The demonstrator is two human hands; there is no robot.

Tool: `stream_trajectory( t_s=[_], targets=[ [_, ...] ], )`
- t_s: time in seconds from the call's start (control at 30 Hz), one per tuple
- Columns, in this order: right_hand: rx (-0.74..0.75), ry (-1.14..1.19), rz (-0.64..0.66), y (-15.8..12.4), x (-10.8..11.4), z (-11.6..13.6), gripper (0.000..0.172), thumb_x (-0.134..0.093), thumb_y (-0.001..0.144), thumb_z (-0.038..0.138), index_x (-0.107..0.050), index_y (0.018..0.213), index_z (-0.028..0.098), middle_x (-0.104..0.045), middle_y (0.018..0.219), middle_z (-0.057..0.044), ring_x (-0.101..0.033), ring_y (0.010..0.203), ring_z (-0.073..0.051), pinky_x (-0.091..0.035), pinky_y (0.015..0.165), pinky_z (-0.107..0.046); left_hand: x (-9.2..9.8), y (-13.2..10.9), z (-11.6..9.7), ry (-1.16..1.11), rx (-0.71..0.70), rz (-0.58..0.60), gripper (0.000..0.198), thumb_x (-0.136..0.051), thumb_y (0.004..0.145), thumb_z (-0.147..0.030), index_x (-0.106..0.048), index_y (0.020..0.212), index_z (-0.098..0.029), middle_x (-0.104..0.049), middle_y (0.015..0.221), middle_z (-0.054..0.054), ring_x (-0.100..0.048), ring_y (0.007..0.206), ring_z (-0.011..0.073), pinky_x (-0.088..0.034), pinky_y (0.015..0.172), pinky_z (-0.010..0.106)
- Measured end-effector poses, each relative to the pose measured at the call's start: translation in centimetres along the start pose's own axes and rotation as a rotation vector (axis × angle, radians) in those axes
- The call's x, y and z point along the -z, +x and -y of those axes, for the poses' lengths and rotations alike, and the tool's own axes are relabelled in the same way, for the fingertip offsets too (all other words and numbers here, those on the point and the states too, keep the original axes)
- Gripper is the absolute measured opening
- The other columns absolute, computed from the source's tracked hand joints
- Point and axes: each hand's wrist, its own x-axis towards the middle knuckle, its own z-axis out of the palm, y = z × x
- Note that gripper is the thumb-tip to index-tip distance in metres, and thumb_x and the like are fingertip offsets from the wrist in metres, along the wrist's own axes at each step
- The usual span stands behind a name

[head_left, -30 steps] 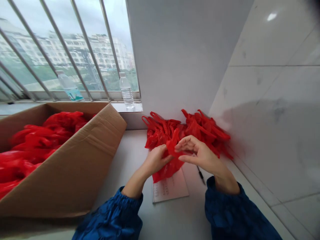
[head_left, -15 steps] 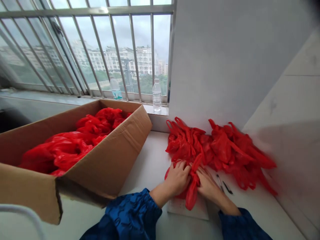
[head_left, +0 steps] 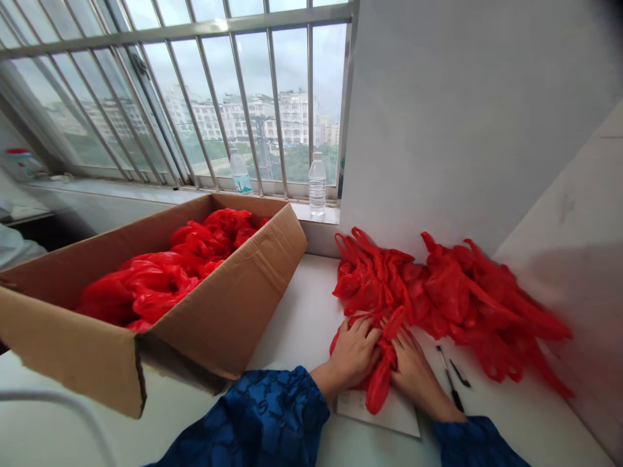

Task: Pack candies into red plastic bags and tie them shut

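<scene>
A knotted red plastic bag [head_left: 379, 386] lies under both hands at the near side of the white table. My left hand [head_left: 357, 351] presses on its left side with fingers curled over the plastic. From the right, my right hand [head_left: 411, 364] grips the same bag beside the knot, its fingertips partly hidden by the red plastic. One tied end hangs toward me over a white pad of paper [head_left: 403, 418]. Just behind the hands, more tied red bags [head_left: 374, 275] are heaped against the wall, and the heap of red bags [head_left: 457, 292] runs on to the right.
On the left, a large open cardboard box [head_left: 228, 308] holds many red bags [head_left: 163, 279]. A pen [head_left: 450, 379] and its dark cap [head_left: 460, 373] lie right of my right forearm. Two plastic bottles, one clear [head_left: 317, 188] and one labelled [head_left: 241, 174], stand on the sill by the barred window.
My view has swung a little left, so everything appears farther right. Both hands stay on the same red bag, with little visible movement against it.
</scene>
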Motion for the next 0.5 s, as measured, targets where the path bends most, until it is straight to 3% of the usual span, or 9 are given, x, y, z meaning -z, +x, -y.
stream_trajectory(
  t_s=[0.17, 0.27, 0.3, 0.4, 0.43, 0.5],
  targets=[
    [0.015, 0.057, -0.066, 0.6, 2.7, 0.5, 0.039, -0.054, 0.076, 0.023, -0.07, 0.112, 0.019, -0.069, 0.123, -0.016, -0.06, 0.122, -0.036, -0.043, 0.109, -0.057, 2.7, 0.3, -0.5, -0.093, 0.004, -0.042, 0.016, -0.05, 0.098, -0.023, -0.062, 0.108, -0.02, -0.061, 0.134, 0.008, -0.053, 0.127, 0.0228, -0.041, 0.105, 0.04],
    [-0.023, 0.145, -0.172, 0.9, 6.0, 1.9, 0.023, -0.051, 0.077, 0.021, -0.07, 0.09, 0.026, -0.074, 0.097, -0.01, -0.069, 0.096, -0.033, -0.054, 0.09, -0.05, 6.0, -0.2, -2.0, -0.125, 0.0, -0.082, 0.01, -0.051, 0.096, -0.025, -0.059, 0.095, -0.018, -0.069, 0.107, 0.007, -0.063, 0.103, 0.0203, -0.047, 0.092, 0.033],
    [-0.047, 0.202, -0.181, 0.8, 7.2, 2.7, 0.017, -0.051, 0.078, 0.022, -0.067, 0.083, 0.026, -0.073, 0.086, -0.008, -0.069, 0.085, -0.03, -0.057, 0.078, -0.044, 7.1, -0.7, -2.6, -0.135, -0.02, -0.088, 0.012, -0.056, 0.094, -0.03, -0.058, 0.095, -0.018, -0.07, 0.1, 0.006, -0.065, 0.096, 0.0205, -0.048, 0.088, 0.032],
    [-0.051, 0.359, -0.118, 0.0, 10.1, 6.0, 0.016, -0.058, 0.079, 0.035, -0.059, 0.065, 0.027, -0.064, 0.065, -0.003, -0.062, 0.061, -0.025, -0.051, 0.052, -0.032, 10.2, -2.7, -4.6, -0.155, -0.128, -0.063, 0.055, -0.072, 0.077, -0.059, -0.054, 0.11, -0.019, -0.07, 0.104, 0.008, -0.066, 0.089, 0.0255, -0.049, 0.078, 0.033],
    [-0.038, 0.42, -0.102, -0.5, 10.8, 7.2, 0.019, -0.06, 0.08, 0.039, -0.061, 0.066, 0.027, -0.064, 0.065, -0.004, -0.063, 0.062, -0.025, -0.051, 0.052, -0.031, 11.3, -3.5, -5.3, -0.128, -0.149, -0.042, 0.061, -0.073, 0.073, -0.064, -0.054, 0.11, -0.019, -0.07, 0.101, 0.009, -0.067, 0.085, 0.0267, -0.049, 0.074, 0.034],
    [-0.04, 0.533, -0.132, -1.7, 11.8, 9.8, 0.023, -0.061, 0.083, 0.048, -0.065, 0.072, 0.028, -0.065, 0.07, -0.005, -0.064, 0.066, -0.026, -0.052, 0.056, -0.032, 13.6, -5.4, -6.4, -0.056, -0.168, 0.012, 0.053, -0.07, 0.078, -0.063, -0.054, 0.102, -0.019, -0.07, 0.087, 0.007, -0.066, 0.073, 0.0252, -0.046, 0.067, 0.034]
  ],
)
